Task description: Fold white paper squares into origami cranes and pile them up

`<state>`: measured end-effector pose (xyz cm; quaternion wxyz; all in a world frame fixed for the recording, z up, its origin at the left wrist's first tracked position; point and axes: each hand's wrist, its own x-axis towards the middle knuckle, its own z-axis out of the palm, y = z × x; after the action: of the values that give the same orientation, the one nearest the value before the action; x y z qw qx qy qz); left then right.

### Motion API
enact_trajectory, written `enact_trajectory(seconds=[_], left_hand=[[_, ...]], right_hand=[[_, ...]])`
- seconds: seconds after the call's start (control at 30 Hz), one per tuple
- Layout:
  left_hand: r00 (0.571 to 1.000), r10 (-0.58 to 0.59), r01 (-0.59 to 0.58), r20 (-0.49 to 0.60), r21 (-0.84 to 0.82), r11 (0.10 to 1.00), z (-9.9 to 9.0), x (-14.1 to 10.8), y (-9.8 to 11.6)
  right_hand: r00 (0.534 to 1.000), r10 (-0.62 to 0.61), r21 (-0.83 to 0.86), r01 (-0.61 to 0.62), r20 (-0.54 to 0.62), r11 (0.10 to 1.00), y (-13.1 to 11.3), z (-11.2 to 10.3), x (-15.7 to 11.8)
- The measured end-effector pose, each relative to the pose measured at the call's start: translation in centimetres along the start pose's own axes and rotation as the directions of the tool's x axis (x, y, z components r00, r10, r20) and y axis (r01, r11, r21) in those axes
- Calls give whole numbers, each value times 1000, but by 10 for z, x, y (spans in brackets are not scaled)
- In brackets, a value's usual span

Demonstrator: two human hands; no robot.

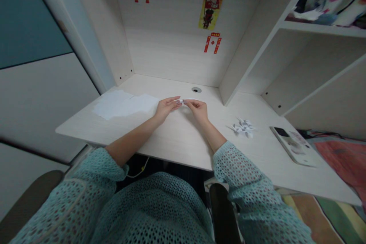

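Between my two hands is a small piece of folded white paper [181, 101], held just above the desk. The fingertips of my left hand [166, 107] pinch its left side. From the right, my right hand [198, 109] grips it between thumb and fingers. The paper's exact shape is mostly hidden by my fingers. Sheets of white paper [122, 103] lie flat on the desk to the left of my left hand. A little pile of folded white paper pieces [243, 127] rests to the right of my right forearm.
The white desk [171, 141] has a round cable hole [196, 90] near its back panel. A phone [293, 146] lies at the right. Shelf dividers [254, 65] rise behind. A chair armrest [224, 213] stands below the front edge, and a red cloth [343, 160] lies far right.
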<state>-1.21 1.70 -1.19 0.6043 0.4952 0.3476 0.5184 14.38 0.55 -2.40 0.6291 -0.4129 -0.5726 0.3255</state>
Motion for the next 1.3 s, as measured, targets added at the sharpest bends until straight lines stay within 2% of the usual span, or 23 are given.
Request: enact_trajectory(seconds=[0.2, 0.43, 0.6, 0.93, 1.1, 1.3], left_hand=[[1000, 24, -24, 8, 2, 1000, -2, 1, -1], [997, 65, -66, -32, -17, 998, -1, 2, -2], [992, 108, -109, -68, -13, 994, 1, 1, -3], [987, 147, -148, -60, -11, 989, 2, 2, -8], [987, 152, -153, -59, -6, 988, 1, 1, -8], [996, 84, -85, 21, 38, 996, 3, -2, -4]], right_hand=[[1000, -12, 14, 11, 18, 1000, -1, 0, 1], [996, 32, 83, -25, -83, 996, -2, 2, 0], [992, 71, 130, -58, -102, 990, 1, 2, 0], [983, 105, 175, -78, -150, 981, 1, 5, 1], [990, 58, 120, -43, -129, 992, -2, 4, 0], [996, 11, 81, -4, -86, 997, 0, 1, 2]])
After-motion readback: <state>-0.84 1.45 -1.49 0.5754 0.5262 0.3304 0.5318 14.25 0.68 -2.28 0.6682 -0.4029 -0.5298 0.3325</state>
